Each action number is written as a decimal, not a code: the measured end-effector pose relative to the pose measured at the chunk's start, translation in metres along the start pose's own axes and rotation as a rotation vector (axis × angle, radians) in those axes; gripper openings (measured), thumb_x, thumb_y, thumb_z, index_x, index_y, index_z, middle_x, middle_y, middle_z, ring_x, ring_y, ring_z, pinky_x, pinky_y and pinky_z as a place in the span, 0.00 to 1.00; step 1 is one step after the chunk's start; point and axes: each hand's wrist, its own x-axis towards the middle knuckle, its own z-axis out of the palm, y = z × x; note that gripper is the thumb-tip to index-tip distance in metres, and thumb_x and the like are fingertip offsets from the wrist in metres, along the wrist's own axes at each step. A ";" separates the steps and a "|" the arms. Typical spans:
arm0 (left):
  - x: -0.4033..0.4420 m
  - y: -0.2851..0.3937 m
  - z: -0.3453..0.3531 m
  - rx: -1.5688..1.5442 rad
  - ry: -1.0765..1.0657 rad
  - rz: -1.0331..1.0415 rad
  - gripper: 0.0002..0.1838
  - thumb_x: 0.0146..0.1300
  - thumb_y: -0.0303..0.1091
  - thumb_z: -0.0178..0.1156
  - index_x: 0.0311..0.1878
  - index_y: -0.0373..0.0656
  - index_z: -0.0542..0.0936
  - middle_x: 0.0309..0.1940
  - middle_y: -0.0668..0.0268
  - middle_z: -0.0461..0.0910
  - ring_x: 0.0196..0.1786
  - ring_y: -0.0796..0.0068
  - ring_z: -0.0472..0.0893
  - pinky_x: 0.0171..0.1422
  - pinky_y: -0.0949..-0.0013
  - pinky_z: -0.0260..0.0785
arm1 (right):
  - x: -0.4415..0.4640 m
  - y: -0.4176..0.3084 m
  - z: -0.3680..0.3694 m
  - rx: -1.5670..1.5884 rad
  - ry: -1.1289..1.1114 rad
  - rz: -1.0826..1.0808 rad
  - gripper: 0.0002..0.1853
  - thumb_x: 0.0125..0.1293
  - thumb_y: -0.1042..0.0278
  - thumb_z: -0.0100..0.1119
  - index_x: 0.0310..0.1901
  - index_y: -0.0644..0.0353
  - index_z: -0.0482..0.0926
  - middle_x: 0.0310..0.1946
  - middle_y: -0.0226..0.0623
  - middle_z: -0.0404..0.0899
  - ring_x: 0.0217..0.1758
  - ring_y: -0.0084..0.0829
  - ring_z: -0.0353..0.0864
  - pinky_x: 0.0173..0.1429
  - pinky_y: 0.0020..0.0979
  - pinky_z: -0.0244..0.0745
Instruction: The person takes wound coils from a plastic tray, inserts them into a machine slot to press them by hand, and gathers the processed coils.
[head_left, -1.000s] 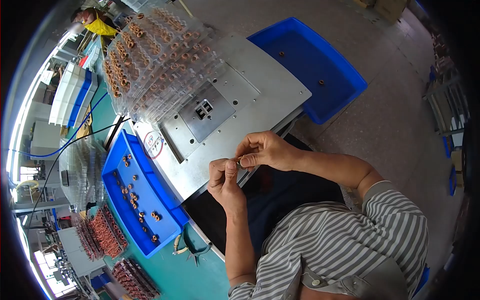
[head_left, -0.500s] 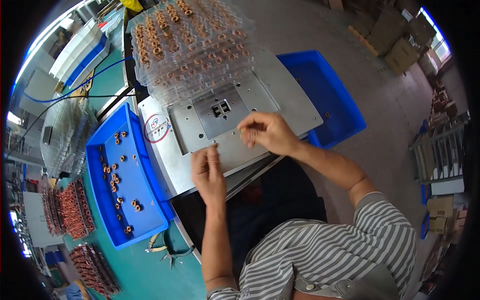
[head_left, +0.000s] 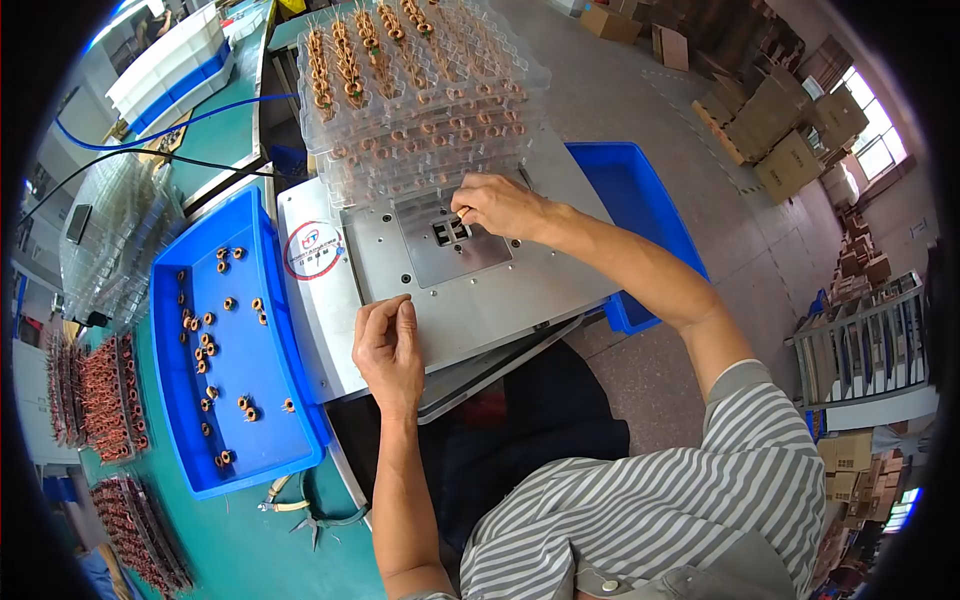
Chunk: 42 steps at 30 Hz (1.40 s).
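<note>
My right hand (head_left: 503,207) is over the metal machine plate (head_left: 430,262), just above a small slotted opening (head_left: 451,232). Its fingertips pinch a small copper-coloured ring coil (head_left: 462,213). Near the plate's front edge, my left hand (head_left: 388,350) is closed, thumb pressed against curled fingers; whatever is in it, if anything, is hidden. Behind the opening stand stacked clear plastic trays (head_left: 420,150) filled with rows of copper coils (head_left: 385,75). To the left lies a blue bin (head_left: 225,440) with loose ring coils (head_left: 205,345) scattered on its bottom.
Another blue bin (head_left: 640,220) sits beyond the plate's right side. Pliers (head_left: 315,520) lie on the green table (head_left: 240,550). Racks of reddish coils (head_left: 112,400) and clear empty trays (head_left: 110,240) stand at the left. Blue and black cables (head_left: 180,140) cross there.
My right hand has moved forward and left to the slotted opening, with a coil now showing at its fingertips. My left hand has drawn slightly back and left. The camera view has shifted.
</note>
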 end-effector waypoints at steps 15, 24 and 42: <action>0.001 0.006 -0.001 -0.016 -0.005 -0.018 0.06 0.66 0.28 0.61 0.40 0.35 0.83 0.33 0.63 0.78 0.34 0.76 0.75 0.38 0.73 0.67 | 0.010 -0.011 -0.005 0.064 -0.109 0.135 0.07 0.58 0.73 0.65 0.35 0.66 0.80 0.34 0.50 0.81 0.42 0.48 0.82 0.49 0.42 0.76; 0.002 0.005 -0.001 0.000 0.008 0.004 0.05 0.64 0.26 0.62 0.39 0.36 0.83 0.32 0.64 0.78 0.32 0.76 0.76 0.35 0.73 0.68 | 0.014 -0.004 0.018 0.101 -0.130 0.125 0.07 0.58 0.73 0.65 0.38 0.65 0.81 0.38 0.47 0.82 0.45 0.46 0.82 0.50 0.41 0.75; 0.108 -0.045 0.072 0.249 -0.214 0.279 0.08 0.60 0.29 0.61 0.41 0.39 0.84 0.34 0.54 0.81 0.35 0.57 0.81 0.42 0.61 0.73 | 0.008 -0.002 0.024 -0.001 -0.081 0.039 0.05 0.57 0.71 0.61 0.32 0.62 0.82 0.34 0.50 0.82 0.39 0.49 0.83 0.46 0.43 0.77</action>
